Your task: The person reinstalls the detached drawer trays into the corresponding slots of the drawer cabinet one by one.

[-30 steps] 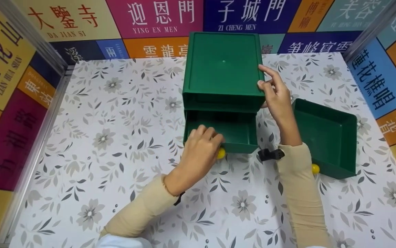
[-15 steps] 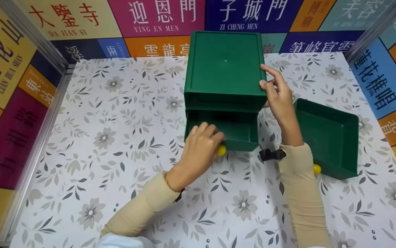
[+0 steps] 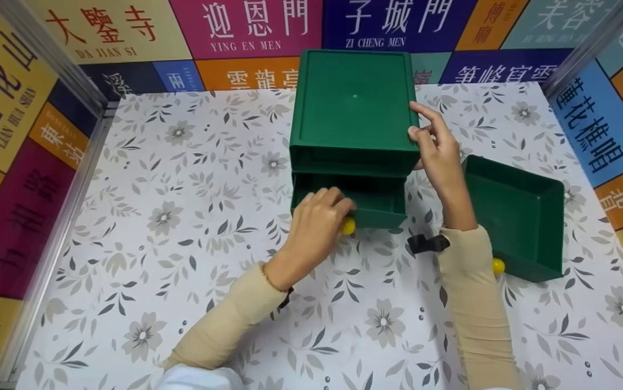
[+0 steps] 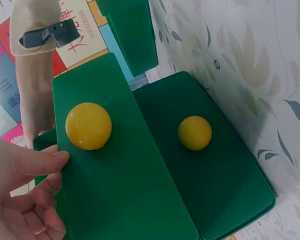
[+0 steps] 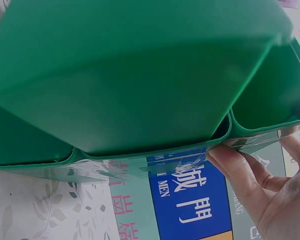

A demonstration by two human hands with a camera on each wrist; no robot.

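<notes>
My left hand (image 3: pixel 317 227) pinches the top edge of a green drawer (image 3: pixel 379 219), which sticks partly out of the middle slot of a green drawer cabinet (image 3: pixel 355 100). In the left wrist view the thumb lies on the drawer's front, beside its round yellow knob (image 4: pixel 88 126). The drawer's inside, as far as it shows, holds nothing. Below it, the bottom drawer's front (image 4: pixel 220 185) bears another yellow knob (image 4: pixel 195 133). My right hand (image 3: pixel 437 151) rests its fingertips and thumb against the cabinet's right side, near the top edge. The top slot (image 3: pixel 355 158) has no drawer in it.
A separate green drawer (image 3: pixel 517 216) lies on the table to the right of my right forearm, its yellow knob (image 3: pixel 498 266) toward me. Lettered panels (image 3: pixel 257 27) stand behind the cabinet and along both sides. The table (image 3: pixel 181 162) has a floral cover.
My left hand has moved forward, away from me, and the middle drawer has slid further into the cabinet with it. My right hand stays in place on the cabinet's side.
</notes>
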